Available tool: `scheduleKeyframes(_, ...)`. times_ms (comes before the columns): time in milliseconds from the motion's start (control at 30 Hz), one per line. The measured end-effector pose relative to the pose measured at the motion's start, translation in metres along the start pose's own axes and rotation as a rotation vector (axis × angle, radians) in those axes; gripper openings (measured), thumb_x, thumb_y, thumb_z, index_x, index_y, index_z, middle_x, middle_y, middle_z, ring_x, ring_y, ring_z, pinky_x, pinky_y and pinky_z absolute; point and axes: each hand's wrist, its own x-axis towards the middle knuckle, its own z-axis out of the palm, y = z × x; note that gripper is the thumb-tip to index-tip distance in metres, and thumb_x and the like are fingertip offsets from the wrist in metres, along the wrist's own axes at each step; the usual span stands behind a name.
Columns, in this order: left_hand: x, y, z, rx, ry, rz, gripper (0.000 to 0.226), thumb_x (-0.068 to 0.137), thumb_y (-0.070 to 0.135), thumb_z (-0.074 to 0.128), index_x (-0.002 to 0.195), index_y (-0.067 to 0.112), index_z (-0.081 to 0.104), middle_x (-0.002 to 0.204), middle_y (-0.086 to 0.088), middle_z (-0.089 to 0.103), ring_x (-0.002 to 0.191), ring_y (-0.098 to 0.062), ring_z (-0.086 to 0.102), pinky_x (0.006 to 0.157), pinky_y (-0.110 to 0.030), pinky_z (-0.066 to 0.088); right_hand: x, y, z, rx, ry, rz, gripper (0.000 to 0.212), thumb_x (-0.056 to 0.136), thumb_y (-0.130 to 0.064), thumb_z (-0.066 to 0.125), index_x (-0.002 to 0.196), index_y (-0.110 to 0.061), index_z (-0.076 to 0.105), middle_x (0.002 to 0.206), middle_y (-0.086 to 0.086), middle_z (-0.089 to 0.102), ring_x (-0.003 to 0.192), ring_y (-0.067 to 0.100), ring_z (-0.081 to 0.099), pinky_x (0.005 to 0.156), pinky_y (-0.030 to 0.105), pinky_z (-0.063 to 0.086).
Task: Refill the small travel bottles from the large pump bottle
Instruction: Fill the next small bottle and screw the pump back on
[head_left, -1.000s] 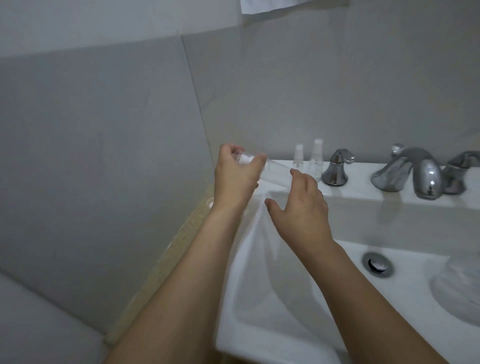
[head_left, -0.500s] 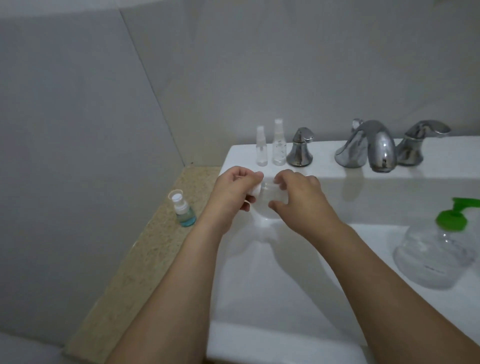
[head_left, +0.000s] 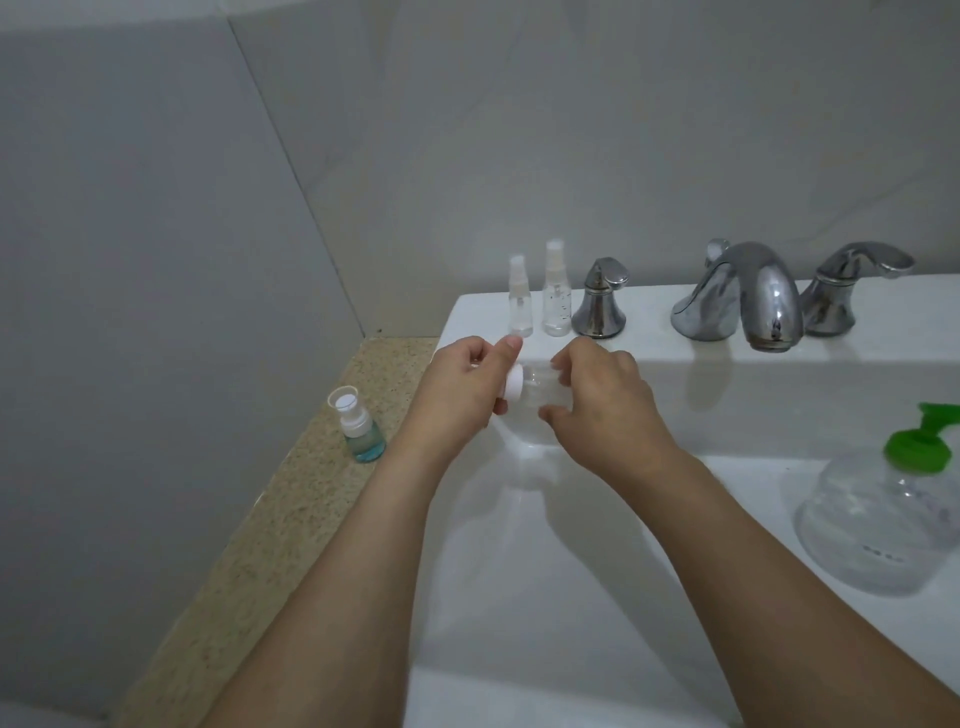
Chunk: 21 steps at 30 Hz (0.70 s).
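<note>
We are reaching both forearms out over the white sink, wrists angling toward each other. Our left hand is pinching the white cap of a small clear travel bottle, while our right hand is curling its fingers around the body, holding the bottle sideways above the basin. The large pump bottle, clear with a green pump, is standing at the right of the sink. A blue-tinted bottle is sitting on the speckled desk to the left. Farther back, two slim spray bottles are standing beside the chrome faucet.
</note>
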Motion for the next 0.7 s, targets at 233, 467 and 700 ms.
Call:
scheduleKeyframes(233,0.0014,0.0027,0.001,-0.087,-0.139,-0.012,0.021,0.071,0.033,0.057,0.09,0.023,0.056,0.079,0.004,0.055,0.061,-0.013,0.05,0.049,-0.022,0.035,0.0039,0.004,0.0028,-0.016,0.045,0.024,0.04,0.082,-0.022,0.071,0.113,-0.02,0.045,0.112,-0.002,0.055,0.111,0.023,0.041,0.09,0.042,0.041)
scheduleKeyframes(467,0.0064,0.0004,0.0018,-0.102,-0.074,0.029,0.032,0.099,0.035,0.057,0.068,0.027,0.051,0.051,0.012,0.048,0.045,-0.009,0.042,0.044,-0.021,0.027,0.004,0.0023,0.0053,-0.006,0.049,0.01,0.038,0.082,-0.019,0.068,0.111,-0.022,0.043,0.111,-0.003,0.054,0.11,0.022,0.041,0.087,0.04,0.04)
scheduleKeyframes(700,0.0036,0.0014,0.0016,-0.117,-0.217,-0.01,0.022,0.071,0.031,0.065,0.082,0.02,0.05,0.05,0.014,0.045,0.045,-0.007,0.038,0.042,-0.019,0.03,0.0057,0.0058,0.0047,-0.02,0.066,0.059,0.035,0.083,-0.015,0.065,0.109,-0.022,0.043,0.11,-0.004,0.053,0.109,0.022,0.04,0.084,0.039,0.037)
